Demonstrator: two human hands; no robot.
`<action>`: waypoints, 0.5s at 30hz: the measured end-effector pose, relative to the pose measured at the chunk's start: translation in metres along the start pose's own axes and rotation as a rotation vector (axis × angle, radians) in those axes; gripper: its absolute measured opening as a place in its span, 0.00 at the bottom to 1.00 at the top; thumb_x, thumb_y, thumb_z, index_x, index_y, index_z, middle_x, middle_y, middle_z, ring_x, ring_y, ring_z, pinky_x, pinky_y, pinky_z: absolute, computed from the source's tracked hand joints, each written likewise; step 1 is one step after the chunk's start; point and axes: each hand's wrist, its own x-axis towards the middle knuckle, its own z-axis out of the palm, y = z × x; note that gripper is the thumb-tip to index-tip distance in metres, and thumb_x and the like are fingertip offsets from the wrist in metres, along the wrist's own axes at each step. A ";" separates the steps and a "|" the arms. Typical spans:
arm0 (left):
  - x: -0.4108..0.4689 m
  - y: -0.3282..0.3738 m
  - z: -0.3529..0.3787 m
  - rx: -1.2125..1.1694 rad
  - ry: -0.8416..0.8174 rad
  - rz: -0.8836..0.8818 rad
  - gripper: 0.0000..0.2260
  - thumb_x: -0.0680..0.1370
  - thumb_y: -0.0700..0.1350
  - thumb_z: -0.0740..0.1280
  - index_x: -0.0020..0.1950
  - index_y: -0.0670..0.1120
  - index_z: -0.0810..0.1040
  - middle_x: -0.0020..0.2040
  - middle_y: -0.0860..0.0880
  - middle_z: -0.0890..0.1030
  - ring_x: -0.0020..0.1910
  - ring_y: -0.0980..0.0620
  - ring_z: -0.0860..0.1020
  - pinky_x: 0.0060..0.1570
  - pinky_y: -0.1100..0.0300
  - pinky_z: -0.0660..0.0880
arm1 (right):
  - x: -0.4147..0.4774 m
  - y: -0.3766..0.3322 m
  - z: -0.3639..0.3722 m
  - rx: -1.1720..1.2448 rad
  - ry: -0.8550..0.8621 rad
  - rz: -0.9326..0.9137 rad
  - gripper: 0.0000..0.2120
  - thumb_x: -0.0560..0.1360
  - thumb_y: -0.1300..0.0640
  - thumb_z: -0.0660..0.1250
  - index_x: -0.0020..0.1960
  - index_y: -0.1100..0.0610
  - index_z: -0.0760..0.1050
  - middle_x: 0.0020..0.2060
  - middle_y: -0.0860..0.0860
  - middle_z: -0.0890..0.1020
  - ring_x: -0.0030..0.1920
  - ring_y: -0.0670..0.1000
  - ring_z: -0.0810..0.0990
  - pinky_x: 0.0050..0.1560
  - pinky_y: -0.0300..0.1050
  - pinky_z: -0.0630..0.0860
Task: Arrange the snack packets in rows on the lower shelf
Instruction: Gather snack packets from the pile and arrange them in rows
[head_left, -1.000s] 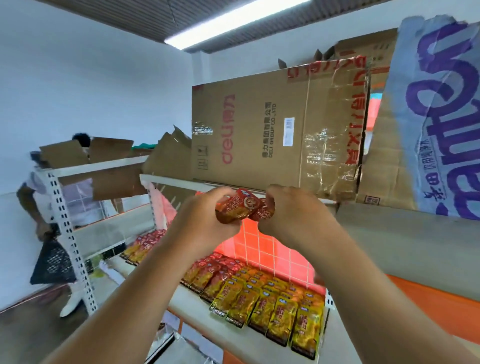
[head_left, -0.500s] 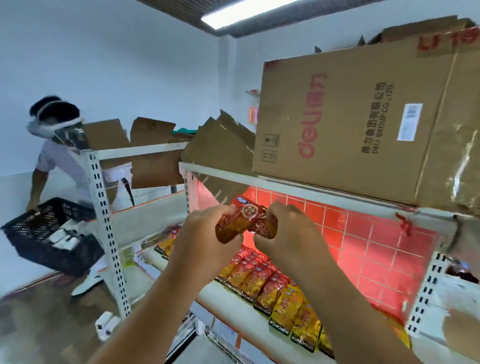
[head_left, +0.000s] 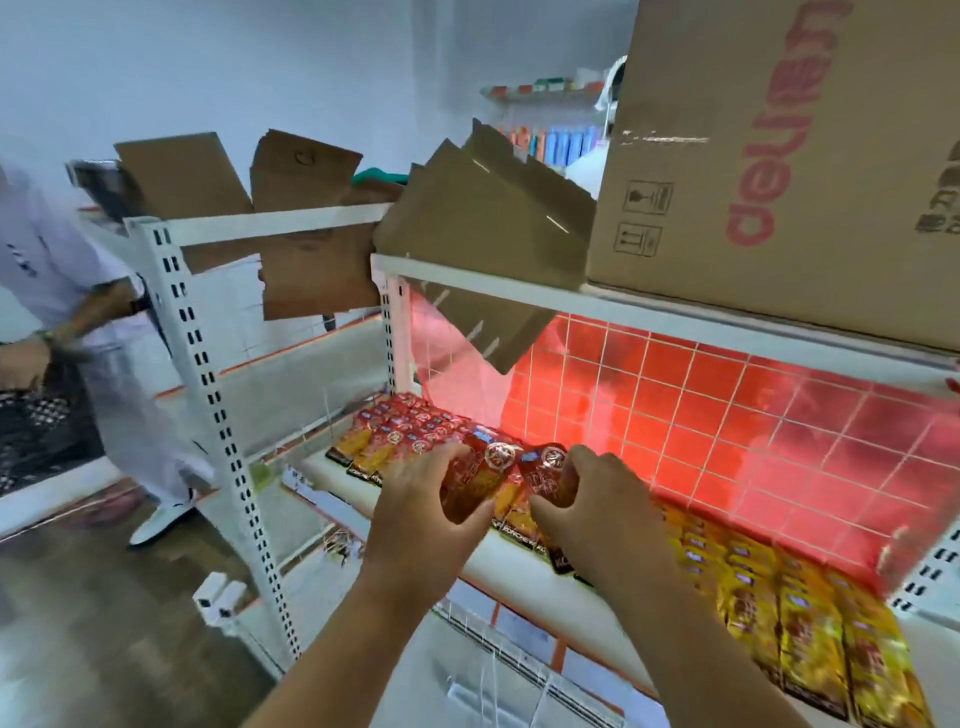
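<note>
Red foil snack packet is gripped in the left hand, with the fingers curled round its lower half. A second red foil packet is pinched in the right hand, fingers likewise curled. The 2 packets touch each other and are held just above the front of the white metal lower shelf, over stock lying there.

Progress: rows of red packets lie at the shelf's left end, and rows of gold-yellow packets fill its right end, overlapping in order. The task is judged largely done; at least the 2 held packets remain to be placed.

Legible writing: "deli" in red on the large brown cardboard box on the upper shelf, with 2 handling symbols near its corner. Packet print is too blurred to read.

A person in white stands at far left
</note>
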 end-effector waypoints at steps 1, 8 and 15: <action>0.001 -0.005 0.006 0.003 -0.011 -0.007 0.25 0.73 0.57 0.75 0.69 0.56 0.75 0.58 0.57 0.78 0.59 0.53 0.73 0.59 0.50 0.76 | 0.003 0.003 0.007 -0.004 -0.003 0.014 0.16 0.70 0.42 0.70 0.40 0.51 0.67 0.38 0.50 0.72 0.37 0.49 0.71 0.34 0.47 0.67; 0.009 -0.042 0.043 0.032 -0.097 -0.078 0.24 0.74 0.57 0.74 0.68 0.55 0.75 0.57 0.59 0.77 0.58 0.57 0.71 0.58 0.56 0.75 | 0.019 0.032 0.057 0.059 -0.071 0.097 0.17 0.70 0.44 0.70 0.37 0.45 0.61 0.38 0.47 0.71 0.36 0.48 0.69 0.31 0.42 0.59; 0.017 -0.077 0.082 0.077 -0.147 -0.143 0.27 0.73 0.60 0.72 0.71 0.58 0.73 0.59 0.58 0.76 0.59 0.56 0.72 0.60 0.58 0.76 | 0.036 0.063 0.101 0.109 -0.167 0.218 0.19 0.68 0.44 0.73 0.39 0.47 0.62 0.38 0.49 0.73 0.34 0.48 0.72 0.29 0.42 0.59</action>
